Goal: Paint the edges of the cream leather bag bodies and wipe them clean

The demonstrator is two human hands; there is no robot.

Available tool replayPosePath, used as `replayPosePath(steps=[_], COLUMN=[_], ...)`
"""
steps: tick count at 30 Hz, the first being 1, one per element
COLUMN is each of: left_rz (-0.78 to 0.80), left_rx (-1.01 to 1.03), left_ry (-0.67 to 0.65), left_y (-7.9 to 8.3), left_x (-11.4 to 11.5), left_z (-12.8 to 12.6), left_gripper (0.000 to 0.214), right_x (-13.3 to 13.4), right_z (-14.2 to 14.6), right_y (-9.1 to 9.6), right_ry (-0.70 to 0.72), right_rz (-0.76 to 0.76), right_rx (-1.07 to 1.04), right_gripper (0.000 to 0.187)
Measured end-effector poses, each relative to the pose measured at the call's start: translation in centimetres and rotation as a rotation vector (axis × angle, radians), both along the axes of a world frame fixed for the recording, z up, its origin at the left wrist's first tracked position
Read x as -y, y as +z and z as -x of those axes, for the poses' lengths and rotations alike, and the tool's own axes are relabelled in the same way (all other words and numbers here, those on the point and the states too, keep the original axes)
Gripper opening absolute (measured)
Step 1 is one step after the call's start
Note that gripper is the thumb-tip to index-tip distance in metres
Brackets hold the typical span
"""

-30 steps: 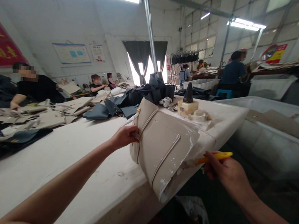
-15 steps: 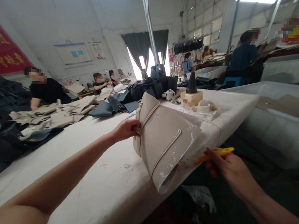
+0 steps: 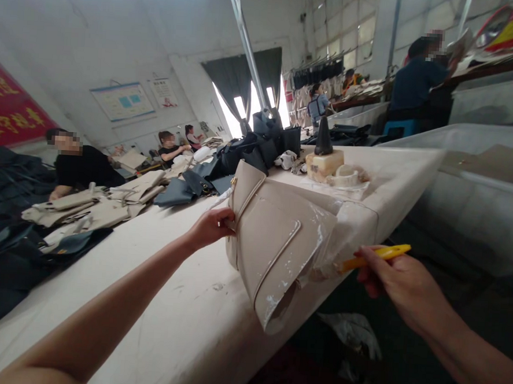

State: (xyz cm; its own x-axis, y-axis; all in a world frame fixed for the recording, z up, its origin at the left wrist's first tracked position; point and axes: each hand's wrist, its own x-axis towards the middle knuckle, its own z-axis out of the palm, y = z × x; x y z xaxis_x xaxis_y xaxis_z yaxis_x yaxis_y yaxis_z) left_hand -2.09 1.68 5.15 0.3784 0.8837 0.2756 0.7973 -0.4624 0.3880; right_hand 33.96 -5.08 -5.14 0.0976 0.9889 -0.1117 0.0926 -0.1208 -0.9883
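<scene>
Pinching the beige bag [image 3: 274,245] at its top edge, left hand [image 3: 211,227] steadies it overhanging the table [image 3: 179,320] edge so right hand [image 3: 396,281], closed around a yellow brush [image 3: 372,255], reaches the bag's glue-smeared end.

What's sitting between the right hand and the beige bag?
In the head view, only the yellow-handled tool: the right hand grips it, and its front end points at the beige bag's white-smeared flap by the table edge.
</scene>
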Motion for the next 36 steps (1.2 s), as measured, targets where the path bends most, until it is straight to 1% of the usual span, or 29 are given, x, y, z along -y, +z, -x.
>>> replayPosePath(steps=[3, 5, 8, 9, 10, 13, 15, 18, 20, 23, 25, 27, 29, 31, 33, 36], left_rz=[0.01, 0.013, 0.012, 0.012, 0.014, 0.006, -0.016, -0.04, -0.031, -0.01, -0.009, -0.034, -0.078, -0.115, -0.137, -0.165], left_rx=[0.006, 0.007, 0.008, 0.008, 0.008, 0.018, 0.023, 0.035, 0.055, 0.08, 0.08, 0.065, 0.051, 0.051, 0.067, 0.107], left_ry=[0.013, 0.014, 0.011, 0.01, 0.01, 0.011, 0.001, -0.045, -0.078, -0.104, -0.105, -0.098, -0.086, -0.067, -0.045, -0.022], left_y=[0.0, 0.0, -0.1, -0.2, -0.3, -0.5, -0.6, -0.7, -0.9, -1.2, -1.3, -1.4, -1.4, -1.4, -1.5, -1.8], left_x=[0.1, 0.1, 0.0, 0.0, -0.1, -0.2, -0.3, -0.5, -0.9, -1.4, -1.7, -1.9, -1.8, -1.5, -1.2, -0.5], left_z=[-0.1, -0.2, -0.2, -0.1, -0.1, 0.1, 0.0, -0.1, -0.3, -0.5, -0.6, -0.7, -0.5, -0.2, 0.3, 1.0], left_gripper=[0.022, 0.023, 0.024, 0.024, 0.024, 0.025, 0.025, 0.028, 0.031, 0.034, 0.034, 0.034, 0.034, 0.033, 0.031, 0.029], right_x=[-0.2, -0.3, -0.6, -0.7, -0.8, -0.7, 0.0, 1.7, 3.1, 5.1, 5.9, 6.2, 6.2, 6.2, 6.5, 7.7], right_z=[-0.4, -0.5, -0.5, -0.5, -0.5, -0.3, -0.3, -0.5, -0.7, -0.1, 0.9, 2.0, 2.8, 3.2, 3.2, 3.4], right_y=[0.3, 0.8, 1.6, 1.8, 1.9, 1.8, 1.7, 2.1, 2.7, 3.2, 2.9, 2.1, 1.3, 0.7, 0.6, 1.1], right_ry=[0.023, 0.017, -0.106, -0.124, -0.115, -0.016, -0.009, -0.071, -0.07, 0.016, 0.078, 0.13, 0.163, 0.166, 0.164, 0.182], right_rz=[-0.028, -0.082, -0.198, -0.216, -0.215, -0.177, -0.181, -0.232, -0.277, -0.378, -0.452, -0.531, -0.597, -0.643, -0.673, -0.744], right_rx=[0.067, 0.157, 0.242, 0.254, 0.266, 0.283, 0.211, 0.076, 0.091, 0.177, 0.213, 0.242, 0.279, 0.311, 0.339, 0.38], right_gripper=[0.059, 0.056, 0.046, 0.043, 0.041, 0.044, 0.045, 0.048, 0.048, 0.045, 0.04, 0.032, 0.026, 0.022, 0.02, 0.015])
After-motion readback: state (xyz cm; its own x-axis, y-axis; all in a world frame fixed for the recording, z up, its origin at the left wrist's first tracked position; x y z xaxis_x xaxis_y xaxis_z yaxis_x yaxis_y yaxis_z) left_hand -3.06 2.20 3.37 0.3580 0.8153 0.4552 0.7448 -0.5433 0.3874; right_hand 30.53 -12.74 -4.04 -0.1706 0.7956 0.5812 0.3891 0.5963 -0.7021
